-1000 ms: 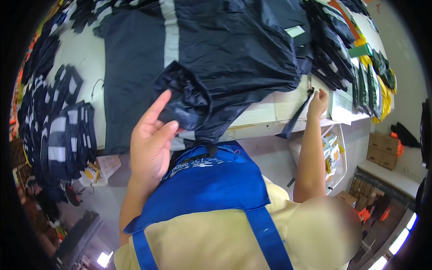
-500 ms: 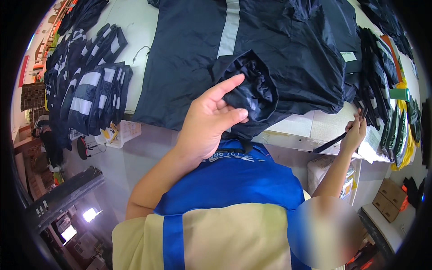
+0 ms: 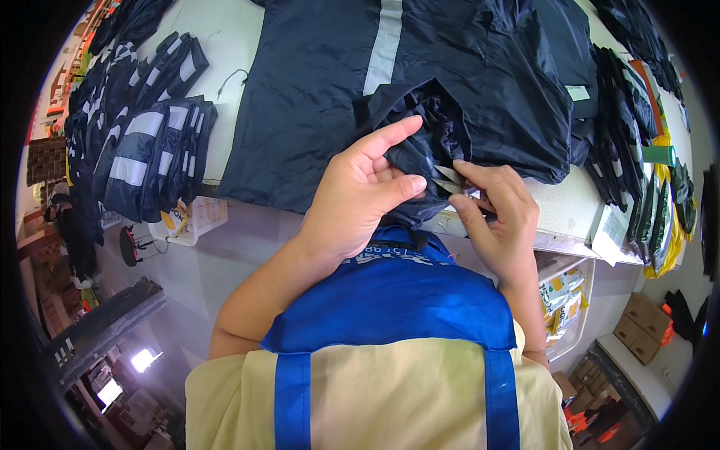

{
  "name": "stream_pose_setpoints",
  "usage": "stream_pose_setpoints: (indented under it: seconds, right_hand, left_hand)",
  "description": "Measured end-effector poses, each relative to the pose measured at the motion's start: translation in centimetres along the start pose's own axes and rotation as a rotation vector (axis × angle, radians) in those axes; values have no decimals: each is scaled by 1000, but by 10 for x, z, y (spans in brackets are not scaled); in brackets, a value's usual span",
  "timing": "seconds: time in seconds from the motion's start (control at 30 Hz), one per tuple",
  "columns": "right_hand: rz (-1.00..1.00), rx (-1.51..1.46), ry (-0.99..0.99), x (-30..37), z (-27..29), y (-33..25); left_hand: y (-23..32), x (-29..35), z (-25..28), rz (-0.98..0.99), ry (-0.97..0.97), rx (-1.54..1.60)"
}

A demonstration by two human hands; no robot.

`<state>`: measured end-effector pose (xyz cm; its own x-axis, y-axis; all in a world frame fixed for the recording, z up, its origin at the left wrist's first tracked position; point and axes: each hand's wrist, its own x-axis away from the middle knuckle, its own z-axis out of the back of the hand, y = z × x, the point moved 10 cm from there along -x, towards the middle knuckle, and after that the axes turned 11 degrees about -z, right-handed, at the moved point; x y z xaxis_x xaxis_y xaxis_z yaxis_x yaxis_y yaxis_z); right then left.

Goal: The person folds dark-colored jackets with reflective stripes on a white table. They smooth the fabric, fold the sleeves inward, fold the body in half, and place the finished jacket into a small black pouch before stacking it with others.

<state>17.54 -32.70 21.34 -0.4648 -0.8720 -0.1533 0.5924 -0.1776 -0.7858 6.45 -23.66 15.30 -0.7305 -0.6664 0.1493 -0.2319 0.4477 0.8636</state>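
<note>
A dark navy garment (image 3: 300, 112) with a silver reflective strip (image 3: 384, 49) is spread over the table in front of me. My left hand (image 3: 352, 191) grips a gathered, open-ended part of it, perhaps a cuff or hood, between thumb and fingers, with the index finger stretched along the fabric. That opening (image 3: 446, 116) shows crumpled dark lining. In my right hand (image 3: 499, 214) is a pair of thread snips (image 3: 448, 180), blades parted and pointing left at the fabric beside my left thumb. The snips' handles are mostly hidden by my fingers.
Folded navy garments with reflective bands (image 3: 146, 150) are piled on the left; more dark folded pieces (image 3: 615, 135) lie at right, beside a green roll (image 3: 660, 155). A white basket (image 3: 199, 221) and a bin of packets (image 3: 566, 304) sit below the white table edge (image 3: 551, 217).
My right hand has come left from the table's right side to the gathered fabric, with the snips now plainly visible. My left hand keeps its grip and has shifted slightly.
</note>
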Motion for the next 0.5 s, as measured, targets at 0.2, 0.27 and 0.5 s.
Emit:
stream_pose_setpoints:
  seconds: [0.2, 0.27, 0.5]
  right_hand:
    - [15, -76, 6, -1, -9, -1]
    - [-29, -145, 5, 0, -10, 7]
    - [-339, -163, 523, 23, 90, 182]
  left_hand:
    - [0, 1, 4, 13, -2, -7]
    - [1, 2, 4, 8, 6, 34]
    - [26, 18, 58, -110, 79, -6]
